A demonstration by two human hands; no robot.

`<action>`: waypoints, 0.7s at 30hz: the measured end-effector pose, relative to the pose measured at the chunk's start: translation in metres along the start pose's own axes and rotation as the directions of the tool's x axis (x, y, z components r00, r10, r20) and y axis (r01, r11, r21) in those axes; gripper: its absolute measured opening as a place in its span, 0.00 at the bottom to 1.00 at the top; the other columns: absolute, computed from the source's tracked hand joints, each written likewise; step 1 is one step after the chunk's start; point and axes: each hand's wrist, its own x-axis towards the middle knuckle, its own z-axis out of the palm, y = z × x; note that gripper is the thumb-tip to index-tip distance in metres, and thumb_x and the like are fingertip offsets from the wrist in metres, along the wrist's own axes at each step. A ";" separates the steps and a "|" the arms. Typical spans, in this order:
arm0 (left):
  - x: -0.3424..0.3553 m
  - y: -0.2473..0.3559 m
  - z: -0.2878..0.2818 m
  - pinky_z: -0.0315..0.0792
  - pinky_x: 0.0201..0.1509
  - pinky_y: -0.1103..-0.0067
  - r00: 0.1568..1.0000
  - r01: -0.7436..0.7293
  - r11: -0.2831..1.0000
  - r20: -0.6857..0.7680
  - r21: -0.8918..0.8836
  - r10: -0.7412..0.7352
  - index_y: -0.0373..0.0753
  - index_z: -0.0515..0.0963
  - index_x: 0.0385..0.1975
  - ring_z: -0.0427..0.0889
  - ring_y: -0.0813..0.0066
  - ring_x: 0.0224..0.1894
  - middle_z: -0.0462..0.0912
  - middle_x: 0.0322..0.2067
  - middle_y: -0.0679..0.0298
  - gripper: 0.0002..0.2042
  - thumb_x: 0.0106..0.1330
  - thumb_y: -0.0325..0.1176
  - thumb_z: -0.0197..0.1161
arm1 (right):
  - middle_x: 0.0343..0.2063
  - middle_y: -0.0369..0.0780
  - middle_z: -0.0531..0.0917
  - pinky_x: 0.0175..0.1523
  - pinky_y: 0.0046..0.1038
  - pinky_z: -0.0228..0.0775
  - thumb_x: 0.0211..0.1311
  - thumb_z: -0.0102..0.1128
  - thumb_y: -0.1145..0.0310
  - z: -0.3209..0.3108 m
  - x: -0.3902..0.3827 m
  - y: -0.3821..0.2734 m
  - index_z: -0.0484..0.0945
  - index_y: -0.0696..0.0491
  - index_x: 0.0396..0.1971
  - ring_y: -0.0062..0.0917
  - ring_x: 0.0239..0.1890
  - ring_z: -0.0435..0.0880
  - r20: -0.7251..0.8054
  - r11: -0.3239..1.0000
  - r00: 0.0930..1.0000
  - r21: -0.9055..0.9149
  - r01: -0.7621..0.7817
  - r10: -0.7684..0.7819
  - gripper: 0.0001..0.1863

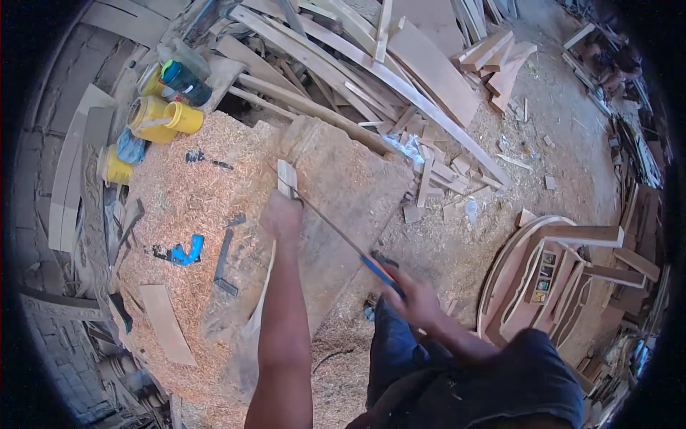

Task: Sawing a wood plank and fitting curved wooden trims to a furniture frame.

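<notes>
My left hand [283, 216] is closed around a pale, slender piece of wood [287, 176] on the shavings-strewn work surface [343, 179]. One end of the wood sticks out past my fist, and its curved lower part shows beside my forearm. My right hand [416, 299] grips the blue and red handle of a long, thin file [336, 227]. The file's dark, narrow blade slants up and left, lying across the wood just beyond my left fist. Left of my left forearm lies a dark, bar-like tool [226, 261], with a blue-handled tool [187, 252] farther left.
Yellow buckets [150, 120] and a dark bottle with a green lid [187, 82] stand at the far left. Long boards [429, 64] are piled at the back. A curved wooden frame [493, 286] sits on the floor at right. A flat board [166, 324] lies among shavings.
</notes>
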 end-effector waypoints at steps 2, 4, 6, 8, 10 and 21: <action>0.000 0.006 -0.003 0.80 0.44 0.55 1.000 0.027 1.000 -0.011 0.000 -0.027 0.39 0.84 0.42 0.89 0.42 0.39 0.90 0.36 0.49 0.17 0.67 0.47 0.69 | 0.33 0.47 0.91 0.33 0.42 0.78 0.73 0.65 0.55 -0.004 0.001 0.001 0.76 0.47 0.69 0.46 0.29 0.90 0.041 0.996 0.997 -0.051 -0.070 0.072 0.28; 0.001 0.008 -0.004 0.80 0.44 0.55 1.000 0.022 1.000 -0.022 0.003 -0.022 0.39 0.84 0.43 0.89 0.42 0.39 0.90 0.36 0.49 0.17 0.67 0.47 0.69 | 0.33 0.47 0.91 0.33 0.44 0.78 0.74 0.63 0.55 0.006 0.043 -0.004 0.76 0.47 0.68 0.47 0.29 0.90 0.035 0.995 0.996 -0.066 -0.079 0.082 0.27; -0.005 0.013 -0.001 0.80 0.44 0.55 1.000 0.003 1.000 -0.028 0.004 -0.003 0.39 0.84 0.43 0.89 0.42 0.39 0.90 0.36 0.49 0.17 0.66 0.47 0.69 | 0.29 0.44 0.90 0.33 0.42 0.77 0.74 0.61 0.59 0.028 0.095 -0.009 0.77 0.47 0.66 0.42 0.27 0.89 0.042 0.997 0.999 -0.077 -0.027 0.030 0.24; -0.006 0.020 0.005 0.80 0.44 0.55 1.000 -0.002 1.000 -0.031 -0.004 0.002 0.39 0.84 0.44 0.89 0.42 0.39 0.90 0.36 0.49 0.17 0.66 0.47 0.69 | 0.29 0.44 0.91 0.33 0.43 0.77 0.75 0.61 0.56 0.053 0.135 -0.015 0.78 0.46 0.65 0.45 0.28 0.89 0.001 0.982 0.999 -0.183 0.040 -0.040 0.22; 0.001 0.013 0.004 0.80 0.44 0.55 0.999 -0.030 0.999 -0.034 -0.013 0.030 0.40 0.84 0.45 0.89 0.41 0.40 0.90 0.37 0.48 0.17 0.67 0.47 0.68 | 0.30 0.44 0.91 0.33 0.44 0.77 0.75 0.61 0.55 0.055 0.132 -0.019 0.79 0.46 0.64 0.45 0.28 0.89 -0.052 0.961 0.994 -0.265 0.078 -0.095 0.22; -0.001 0.016 -0.006 0.80 0.45 0.56 1.000 -0.028 0.999 -0.009 -0.038 0.028 0.38 0.84 0.41 0.90 0.42 0.38 0.90 0.35 0.46 0.15 0.66 0.43 0.66 | 0.31 0.45 0.91 0.31 0.44 0.77 0.73 0.64 0.56 0.041 0.101 0.007 0.77 0.46 0.66 0.47 0.26 0.89 0.003 0.993 1.000 -0.114 -0.008 0.008 0.25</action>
